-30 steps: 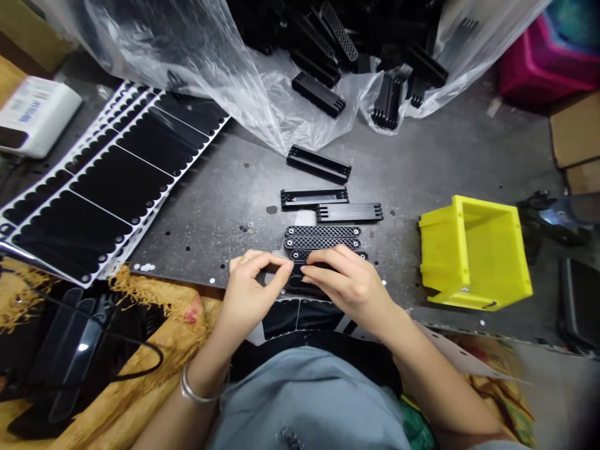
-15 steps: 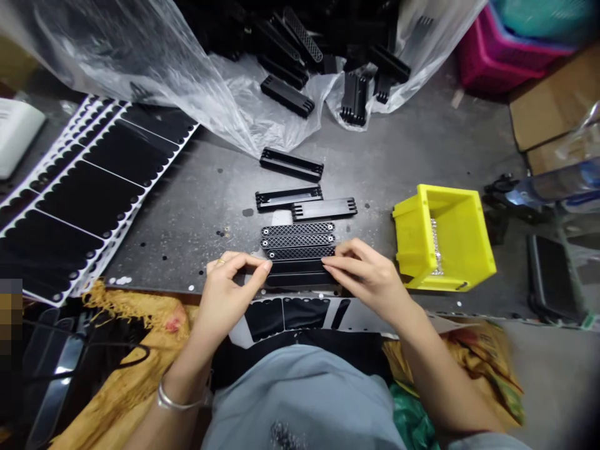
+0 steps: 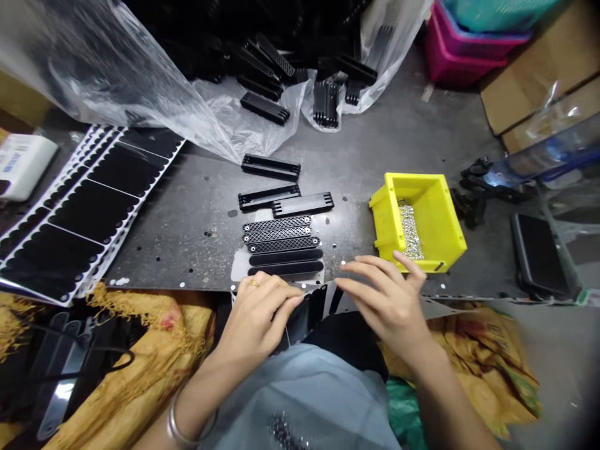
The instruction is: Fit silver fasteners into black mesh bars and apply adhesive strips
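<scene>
head view: the left hand's fingers (image 3: 287, 301) curl close together, their tips on the edge of a backing sheet of black stickers (image 3: 309, 307), though i cannot tell whether they pinch it. a gold ring (image 3: 254, 283) sits on one finger of the left hand (image 3: 259, 315), and a silver bangle (image 3: 182, 426) circles that wrist. the right hand (image 3: 387, 301) has its fingers spread wide, holding nothing, over the front edge of a dark metal workbench (image 3: 187, 250), its little finger just beside a yellow plastic bin (image 3: 438, 212) of small silver parts (image 3: 410, 230). just ahead of the hands, three lattice-faced black bars (image 3: 276, 234) lie side by side, then two smooth black bars (image 3: 285, 257) on a white paper strip (image 3: 239, 270). three slotted black bars (image 3: 269, 197) lie beyond them, below a clear plastic bag (image 3: 255, 122) holding more black bars (image 3: 265, 107). long sheets of black pads (image 3: 94, 206) lie to the left.
</scene>
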A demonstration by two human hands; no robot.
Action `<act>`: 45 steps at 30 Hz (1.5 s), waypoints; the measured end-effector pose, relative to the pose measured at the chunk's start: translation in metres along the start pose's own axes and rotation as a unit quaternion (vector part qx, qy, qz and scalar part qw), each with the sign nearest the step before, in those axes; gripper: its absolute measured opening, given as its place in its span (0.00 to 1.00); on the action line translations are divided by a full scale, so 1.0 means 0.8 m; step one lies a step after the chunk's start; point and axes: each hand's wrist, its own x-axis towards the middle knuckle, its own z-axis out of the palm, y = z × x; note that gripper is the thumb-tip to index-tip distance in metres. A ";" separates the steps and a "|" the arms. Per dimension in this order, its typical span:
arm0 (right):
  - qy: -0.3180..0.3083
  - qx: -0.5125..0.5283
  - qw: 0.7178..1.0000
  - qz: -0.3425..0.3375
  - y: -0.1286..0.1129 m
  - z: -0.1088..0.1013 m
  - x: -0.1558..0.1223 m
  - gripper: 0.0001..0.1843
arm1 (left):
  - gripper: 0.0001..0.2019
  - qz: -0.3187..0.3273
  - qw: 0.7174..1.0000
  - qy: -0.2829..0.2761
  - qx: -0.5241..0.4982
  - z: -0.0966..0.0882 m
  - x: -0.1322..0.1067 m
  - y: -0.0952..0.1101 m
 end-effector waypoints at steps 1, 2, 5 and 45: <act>0.006 0.006 1.000 -0.010 -0.006 0.007 0.002 0.10 | 0.08 -0.004 1.000 -0.006 -0.008 -0.002 0.001 0.002; 0.011 0.017 1.000 -0.020 -0.012 0.013 0.005 0.11 | 0.09 -0.008 1.000 -0.009 -0.014 -0.003 0.001 0.003; 0.017 0.084 0.995 -0.044 -0.025 0.029 0.006 0.13 | 0.10 -0.030 0.999 -0.020 -0.035 -0.002 -0.003 0.003; -0.079 0.168 0.976 -0.111 -0.031 0.100 0.152 0.06 | 0.07 -0.259 0.938 0.192 -0.129 -0.016 0.019 -0.097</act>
